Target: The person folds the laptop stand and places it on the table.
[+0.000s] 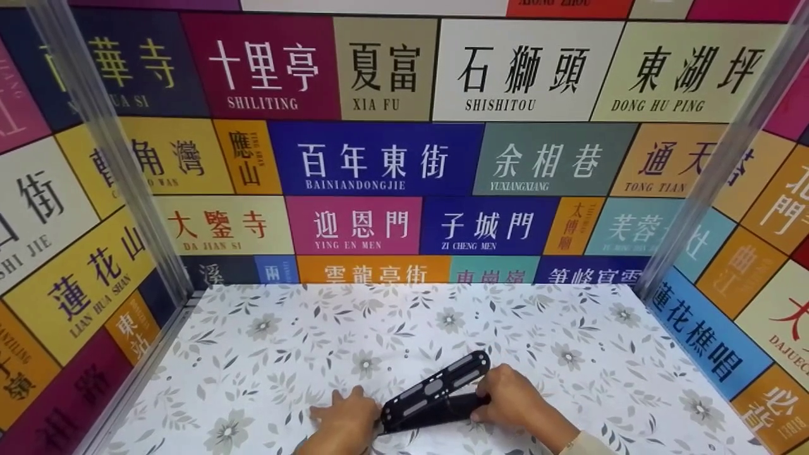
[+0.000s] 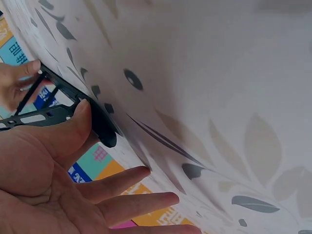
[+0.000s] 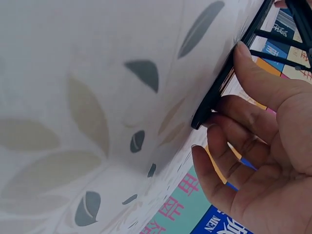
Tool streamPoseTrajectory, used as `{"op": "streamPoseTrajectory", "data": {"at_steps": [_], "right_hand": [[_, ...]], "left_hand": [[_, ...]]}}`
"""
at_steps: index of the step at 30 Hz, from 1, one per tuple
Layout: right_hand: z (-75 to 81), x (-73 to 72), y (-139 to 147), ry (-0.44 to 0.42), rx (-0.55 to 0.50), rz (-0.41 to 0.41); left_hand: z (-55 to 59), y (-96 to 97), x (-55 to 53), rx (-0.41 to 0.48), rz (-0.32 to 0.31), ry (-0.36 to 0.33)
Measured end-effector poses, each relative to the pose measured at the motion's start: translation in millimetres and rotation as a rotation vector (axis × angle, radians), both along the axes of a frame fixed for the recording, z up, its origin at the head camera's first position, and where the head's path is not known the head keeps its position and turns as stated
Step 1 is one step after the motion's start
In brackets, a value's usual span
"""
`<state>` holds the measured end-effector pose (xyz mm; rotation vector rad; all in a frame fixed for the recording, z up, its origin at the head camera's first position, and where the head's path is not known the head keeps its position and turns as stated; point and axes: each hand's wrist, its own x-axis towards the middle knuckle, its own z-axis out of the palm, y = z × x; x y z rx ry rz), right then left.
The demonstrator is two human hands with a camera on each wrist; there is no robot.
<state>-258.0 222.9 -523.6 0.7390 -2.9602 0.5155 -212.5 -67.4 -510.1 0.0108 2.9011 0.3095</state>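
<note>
A black folding stand (image 1: 436, 387), which looks like a laptop stand, sits low over the table, its slotted upper plate raised at an angle from the lower part. At its left, hinged end my left hand (image 1: 344, 422) pinches it between thumb and a partly hidden index finger; the other fingers (image 2: 141, 201) stretch out. My right hand (image 1: 510, 395) grips the right end of the lower part, with the thumb (image 3: 253, 73) on one face and curled fingers against the other. Thin struts (image 3: 280, 40) join the two parts in the right wrist view.
Under the stand lies a white floral tabletop (image 1: 284, 366). Walls of colourful printed signs (image 1: 379, 158) enclose it at the back and both sides. Clear corner posts (image 1: 686, 183) stand at the back right and back left.
</note>
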Motion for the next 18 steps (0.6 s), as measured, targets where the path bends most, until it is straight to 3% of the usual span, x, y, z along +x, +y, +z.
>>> {"op": "streamPoseTrajectory", "data": {"at_steps": [10,18], "right_hand": [[-0.2,18.3,-10,0.095,0.008,-0.081],[3.9,29.6,-17,0.067,-0.030,-0.173]], "left_hand": [[-1.1,-10.9,-10.0,-0.005,-0.072,0.068],[-1.0,-14.4,-17.2,0.040,-0.053,0.114]]}}
